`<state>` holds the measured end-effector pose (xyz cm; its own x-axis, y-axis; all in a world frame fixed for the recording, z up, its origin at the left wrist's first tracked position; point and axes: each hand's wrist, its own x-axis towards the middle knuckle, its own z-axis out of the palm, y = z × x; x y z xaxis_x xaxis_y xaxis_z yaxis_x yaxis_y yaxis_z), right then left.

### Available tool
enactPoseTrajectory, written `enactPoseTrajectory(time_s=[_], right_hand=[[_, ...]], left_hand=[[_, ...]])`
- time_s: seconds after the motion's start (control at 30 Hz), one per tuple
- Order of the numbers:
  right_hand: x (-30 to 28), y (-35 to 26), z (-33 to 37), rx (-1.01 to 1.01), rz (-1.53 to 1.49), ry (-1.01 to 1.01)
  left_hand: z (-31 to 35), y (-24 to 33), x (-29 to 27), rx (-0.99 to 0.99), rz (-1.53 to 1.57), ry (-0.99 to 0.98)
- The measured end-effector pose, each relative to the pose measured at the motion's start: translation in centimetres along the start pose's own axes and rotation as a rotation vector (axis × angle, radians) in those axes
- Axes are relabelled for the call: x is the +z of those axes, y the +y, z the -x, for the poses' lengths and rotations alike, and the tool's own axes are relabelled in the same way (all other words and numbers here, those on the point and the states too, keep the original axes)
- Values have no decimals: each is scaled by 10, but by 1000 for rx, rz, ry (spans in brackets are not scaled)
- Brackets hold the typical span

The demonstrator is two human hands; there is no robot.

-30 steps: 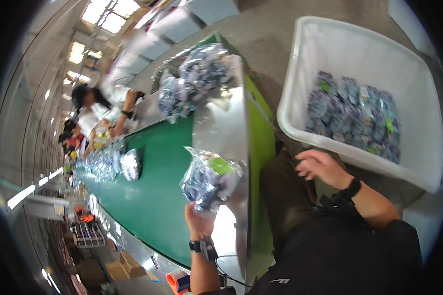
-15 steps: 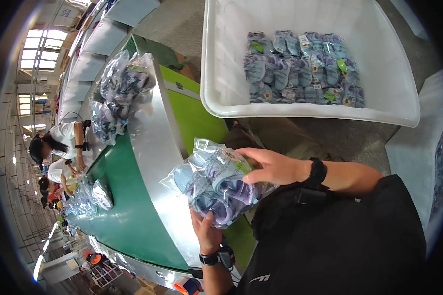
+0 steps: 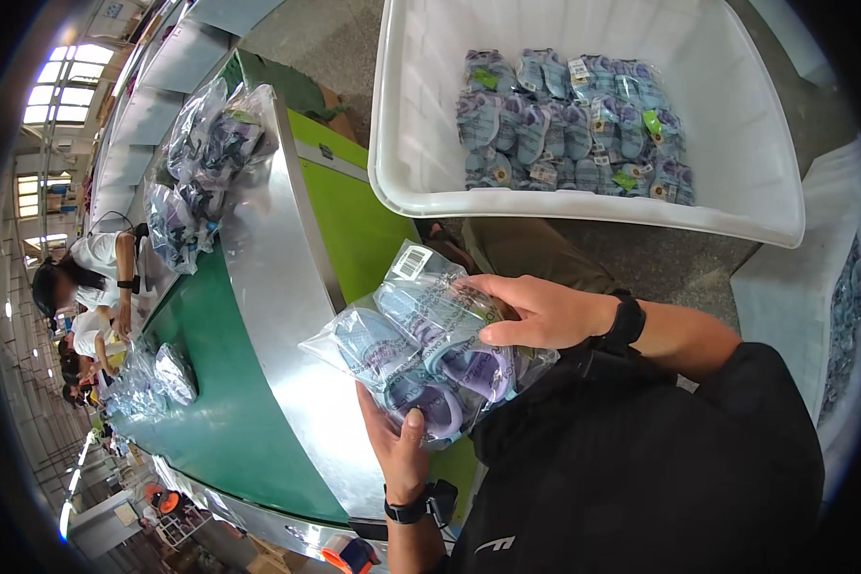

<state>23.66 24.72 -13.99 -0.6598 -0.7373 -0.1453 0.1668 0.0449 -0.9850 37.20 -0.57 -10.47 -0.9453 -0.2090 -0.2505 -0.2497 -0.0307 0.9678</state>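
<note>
A clear plastic bag holding a pair of light blue and lilac children's shoes [image 3: 416,349] is between my two hands, over the steel edge of the work table. My left hand [image 3: 400,454] grips its lower corner, the thumb pressed on the plastic by a shoe opening. From the other side my right hand [image 3: 550,314] closes on the upper right of the bag, thumb on top. A barcode label [image 3: 412,261] shows at the bag's top corner. Both shoes lie side by side, with their openings toward me.
Ahead stands a white plastic bin [image 3: 584,208] with rows of bagged shoes [image 3: 574,134]. A second white bin [image 3: 780,287] is at right. Left are a green conveyor belt [image 3: 244,402], its steel border [image 3: 275,277], piled bagged shoes [image 3: 206,167] and co-workers [image 3: 100,263].
The bag has been tilted and smoothed, so the shoes and barcode label show more plainly. Both hands still hold it. The surroundings have shifted slightly left and up in view.
</note>
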Motion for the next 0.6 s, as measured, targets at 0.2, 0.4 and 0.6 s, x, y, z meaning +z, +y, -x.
enactPoseTrajectory(time_s=[0.2,0.4,0.6], right_hand=[[-3,-8,0,65,-237,-20],[-6,3,-2,21,-349,33],[-12,13,-6,54,-448,28]], left_hand=[[1,-11,-3,-1,50,43],[-5,-6,5,-24,84,14],[-14,-1,13,-24,109,-13]])
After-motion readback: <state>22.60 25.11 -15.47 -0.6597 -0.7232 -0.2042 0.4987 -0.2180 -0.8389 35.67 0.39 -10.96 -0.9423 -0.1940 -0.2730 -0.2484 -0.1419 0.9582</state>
